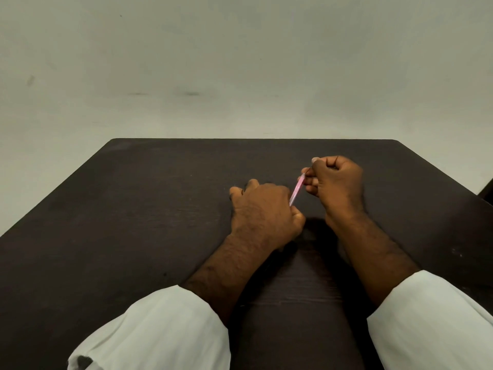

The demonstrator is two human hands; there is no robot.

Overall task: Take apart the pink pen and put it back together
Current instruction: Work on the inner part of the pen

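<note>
The pink pen (296,190) slants between my two hands a little above the dark table (138,198), only a short stretch of its barrel showing. My left hand (262,212) holds the pen's lower end, its thumb and forefinger pinched there. My right hand (334,184) is curled round the upper end, fingertips pinching the top of the pen. A thin dark line, perhaps the refill, runs from the pen's top into the right fingers. Both ends of the pen are hidden by the fingers.
A pale wall (240,62) rises right behind the table's far edge. White sleeves (160,329) cover both forearms near the bottom of the view. A dark object (486,192) shows at the right edge beside the table.
</note>
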